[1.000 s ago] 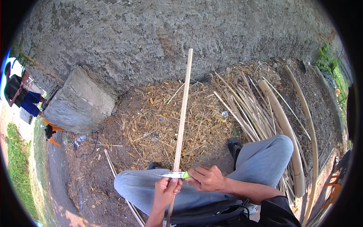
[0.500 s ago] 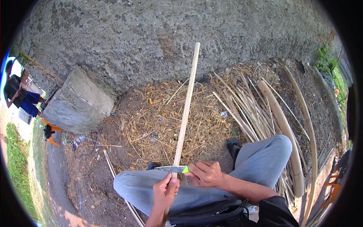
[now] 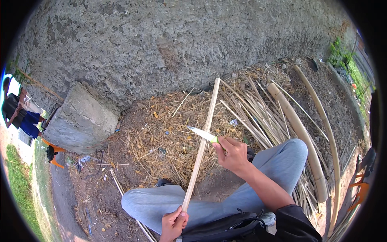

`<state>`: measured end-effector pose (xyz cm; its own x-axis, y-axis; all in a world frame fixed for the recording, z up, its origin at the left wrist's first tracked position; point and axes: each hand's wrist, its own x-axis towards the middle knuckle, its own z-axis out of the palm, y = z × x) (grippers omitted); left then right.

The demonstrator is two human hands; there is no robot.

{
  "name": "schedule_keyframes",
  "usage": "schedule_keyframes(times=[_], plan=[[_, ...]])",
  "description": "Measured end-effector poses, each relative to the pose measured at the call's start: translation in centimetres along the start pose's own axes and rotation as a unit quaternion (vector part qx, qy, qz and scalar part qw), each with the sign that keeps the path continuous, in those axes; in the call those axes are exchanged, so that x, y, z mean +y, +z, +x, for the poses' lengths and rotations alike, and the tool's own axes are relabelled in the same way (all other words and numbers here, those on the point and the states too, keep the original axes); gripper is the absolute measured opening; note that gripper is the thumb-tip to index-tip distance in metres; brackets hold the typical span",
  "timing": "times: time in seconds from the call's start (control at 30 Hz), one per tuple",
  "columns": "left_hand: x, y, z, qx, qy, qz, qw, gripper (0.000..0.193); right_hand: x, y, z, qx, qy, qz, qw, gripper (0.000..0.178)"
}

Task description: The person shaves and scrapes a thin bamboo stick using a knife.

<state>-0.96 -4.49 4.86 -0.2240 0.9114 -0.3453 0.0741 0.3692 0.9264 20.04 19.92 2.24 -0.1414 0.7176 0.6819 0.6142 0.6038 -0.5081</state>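
A long, pale bamboo strip (image 3: 197,161) slants up and away from my lap. Its near end sits in my left hand (image 3: 173,223), with thumb and fingers closed round it. Farther along, my right hand (image 3: 232,153) grips a knife (image 3: 201,133) by its lime-green handle. The blade points left and lies across the strip, past its middle; whether it touches cannot be told. My legs in light grey-blue trousers are folded beneath the work.
Thin bamboo strips (image 3: 264,117) lie in a heap at the right, beside a thick bamboo pole (image 3: 300,137) and a curved one (image 3: 322,117). A rough wall (image 3: 169,40) rises ahead. Left stand a concrete block (image 3: 82,121) and, beyond it, a person (image 3: 20,109).
My right hand has carried the knife forward along the strip, away from me. My left hand has drawn lower, and the strip's far end is lower in the view.
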Motion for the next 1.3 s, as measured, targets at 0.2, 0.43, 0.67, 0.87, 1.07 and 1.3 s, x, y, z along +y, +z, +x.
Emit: schedule_keyframes(times=[0.2,0.43,0.67,0.87,1.07,1.3], plan=[[0.4,-1.5,-2.4,-0.01,-0.021,0.035,0.999,0.024,-0.2,-0.3,-0.2,0.026,-0.018,0.005,0.999,0.014],[-0.3,-3.8,-5.0,-0.01,-0.07,0.003,0.997,0.027,0.7,-0.5,0.8,0.019,-0.018,-0.003,1.0,0.014],[-0.3,-5.2,-6.9,-0.003,-0.013,0.1,0.995,0.022,3.2,-0.2,2.2,0.038,0.025,-0.017,0.999,0.021],[0.1,-5.6,-7.3,0.005,0.018,0.139,0.99,0.02,3.3,0.9,1.2,0.011,0.017,-0.038,0.999,0.019],[-1.2,-6.9,-8.5,0.007,-0.014,0.13,0.991,0.02,1.0,1.5,0.8,0.003,0.006,0.013,1.0,0.019],[-2.0,-6.8,-8.8,0.008,0.057,0.172,0.983,0.026,1.0,0.4,0.4,-0.059,-0.018,0.012,0.998,0.02]])
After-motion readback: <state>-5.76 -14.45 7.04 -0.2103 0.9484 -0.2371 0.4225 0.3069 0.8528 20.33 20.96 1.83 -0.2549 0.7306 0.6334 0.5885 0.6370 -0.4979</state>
